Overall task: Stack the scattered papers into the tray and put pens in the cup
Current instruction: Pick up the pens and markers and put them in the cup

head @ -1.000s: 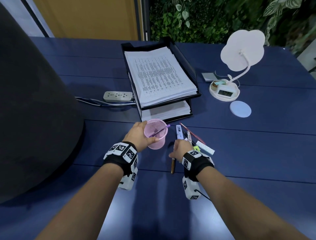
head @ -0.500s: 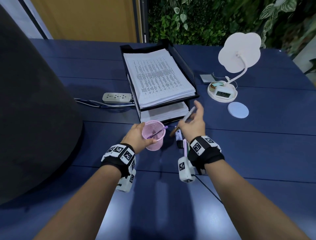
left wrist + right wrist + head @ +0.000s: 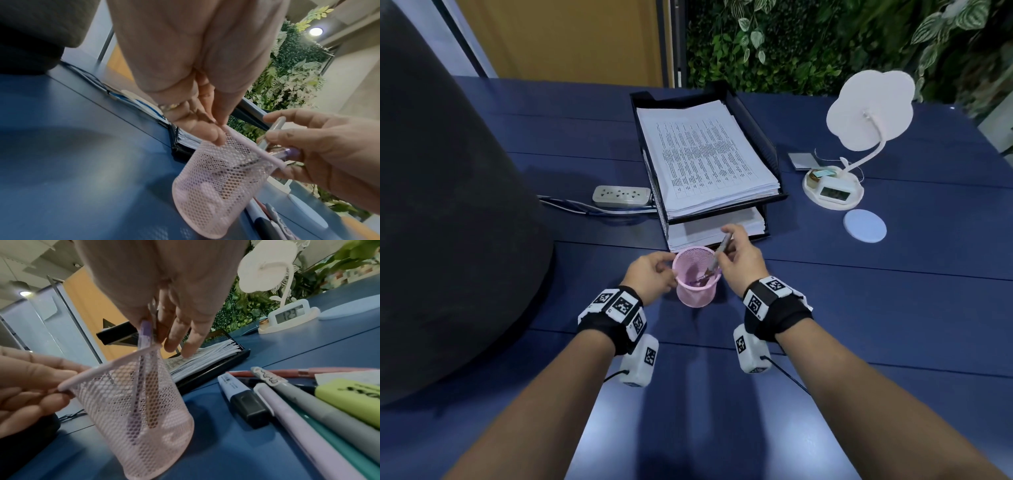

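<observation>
Papers: a thick stack lies in the top tier of the black tray [image 3: 774, 150] near the far edge of the worktop [image 3: 893, 308], with more sheets in the lower tier; no loose sheet shows on the worktop in the head view, so this half of the task looks done.
Cup: the pink mesh cup [image 3: 697, 281] sits tilted near the middle of the worktop, just in front of the tray, and already holds a purple pen [image 3: 136, 386] and what looks like a brown one.
Left hand: the left hand [image 3: 649, 275] steadies the cup, its fingers [image 3: 205, 134] pinching the rim.
Right hand: the right hand [image 3: 739, 263] grips a clear-barrelled pen [image 3: 720, 253] above the cup, the tip already inside the mouth.
Pens left: in the right wrist view several lie close together on the worktop to the right of the cup: a marker with a black cap [image 3: 242, 397], a lilac pen [image 3: 298, 426], a grey pen [image 3: 320, 404], a pinkish-red pen [image 3: 287, 372] and a teal one; a yellow-green highlighter-like piece [image 3: 349, 395] lies beside them.
Judgement: the pen half is well under way but mostly ahead, with a handful of pens yet to go into the cup.
</observation>
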Tool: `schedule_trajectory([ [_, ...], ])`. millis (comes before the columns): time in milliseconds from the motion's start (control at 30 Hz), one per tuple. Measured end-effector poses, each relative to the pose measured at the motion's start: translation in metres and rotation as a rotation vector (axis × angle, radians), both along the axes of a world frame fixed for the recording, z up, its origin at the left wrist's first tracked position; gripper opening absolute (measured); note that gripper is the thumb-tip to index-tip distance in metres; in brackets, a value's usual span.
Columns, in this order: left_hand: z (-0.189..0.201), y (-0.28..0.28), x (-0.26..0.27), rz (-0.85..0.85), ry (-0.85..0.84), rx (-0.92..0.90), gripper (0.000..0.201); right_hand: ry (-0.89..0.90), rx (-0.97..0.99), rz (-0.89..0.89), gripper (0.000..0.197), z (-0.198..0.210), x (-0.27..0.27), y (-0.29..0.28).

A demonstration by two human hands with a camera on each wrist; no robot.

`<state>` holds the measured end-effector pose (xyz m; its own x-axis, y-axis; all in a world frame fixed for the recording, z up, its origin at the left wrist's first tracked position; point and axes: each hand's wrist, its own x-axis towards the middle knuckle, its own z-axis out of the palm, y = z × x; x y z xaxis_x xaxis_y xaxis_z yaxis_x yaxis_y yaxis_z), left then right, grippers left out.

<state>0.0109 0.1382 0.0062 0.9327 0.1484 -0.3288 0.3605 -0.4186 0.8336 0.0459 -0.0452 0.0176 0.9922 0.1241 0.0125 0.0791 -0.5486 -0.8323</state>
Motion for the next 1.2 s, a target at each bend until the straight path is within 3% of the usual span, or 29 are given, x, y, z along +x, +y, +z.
schedule_trajectory([
  [133,-0.001,-0.009,0.002,0.1,0.013,-0.118,0.009,0.054,0.014,0.014,0.025,-0.004,0.001,-0.004],
  [200,-0.002,-0.013,0.004,0.145,0.031,-0.171,0.005,0.069,0.02,-0.051,0.027,-0.005,0.003,-0.01],
  [333,-0.003,-0.017,0.004,0.156,0.087,-0.229,0.002,0.159,-0.193,-0.256,0.025,-0.009,0.005,-0.031],
  [467,-0.005,-0.017,0.004,0.125,0.095,-0.196,0.005,0.387,-0.577,-0.157,0.025,-0.018,-0.005,-0.047],
  [567,-0.006,-0.019,0.003,0.118,0.081,-0.178,0.001,0.489,-0.677,-0.09,0.027,-0.02,-0.015,-0.051],
  [667,-0.007,-0.021,0.002,0.125,0.069,-0.177,0.006,0.466,-0.746,-0.033,0.02,-0.027,-0.021,-0.051],
  [933,-0.006,-0.025,-0.002,0.132,0.044,-0.148,0.005,0.49,-0.636,-0.09,0.014,-0.033,-0.028,-0.056],
  [1067,-0.007,-0.026,-0.003,0.142,0.031,-0.127,0.005,0.376,-0.264,-0.304,0.016,-0.025,-0.029,-0.061],
  [1200,-0.007,-0.03,-0.003,0.146,0.031,-0.139,0.005,0.209,0.018,-0.35,0.013,0.001,-0.018,-0.055],
])
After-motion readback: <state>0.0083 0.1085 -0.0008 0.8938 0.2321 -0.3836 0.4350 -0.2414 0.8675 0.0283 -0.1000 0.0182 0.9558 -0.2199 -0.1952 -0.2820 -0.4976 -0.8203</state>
